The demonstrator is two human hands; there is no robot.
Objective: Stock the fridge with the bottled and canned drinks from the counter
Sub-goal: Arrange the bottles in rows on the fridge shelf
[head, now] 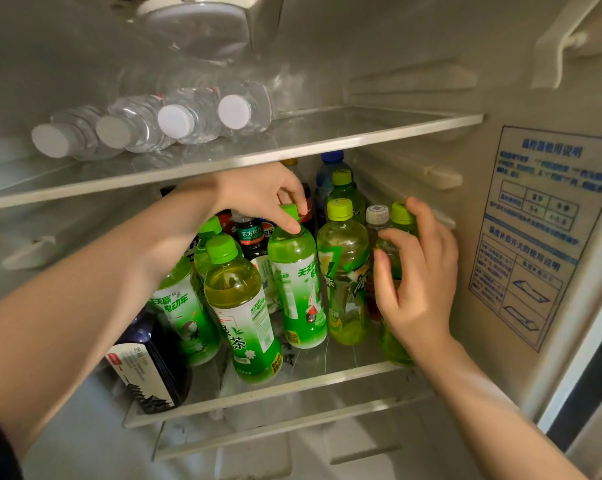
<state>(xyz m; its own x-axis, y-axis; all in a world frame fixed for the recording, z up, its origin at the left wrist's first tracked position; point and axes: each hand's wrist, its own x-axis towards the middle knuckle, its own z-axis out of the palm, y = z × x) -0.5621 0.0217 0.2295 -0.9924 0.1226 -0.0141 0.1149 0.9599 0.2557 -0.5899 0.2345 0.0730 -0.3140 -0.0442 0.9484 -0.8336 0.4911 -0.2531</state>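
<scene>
While the right hand [421, 271] is wrapping thumb and fingers round the end bottle [393, 341], the left hand [261, 195] is pinching the cap of the centre bottle [298, 282] from above. Both are sitting on the middle shelf [292, 389] of the fridge [472, 202]. The end bottle is standing upright, long axis vertical, at the right end of the front row, just beside the side wall. The right hand is gripping it from the front and right. That hand is the nearer one, so any settling of this bottle is probably falling to it, with little room left toward the wall. A yellow bottle [343, 271] is standing between the two gripped ones. The centre bottle is leaning slightly, and the left hand seems to be steadying it.

Green tea bottles are crowding the middle shelf, with a blue bottle [330, 168] behind and a dark bottle [150, 362] tilting at the left front. On the top shelf [362, 136], four water bottles [188, 119] are lying on their sides, caps facing out. No counter is showing.
</scene>
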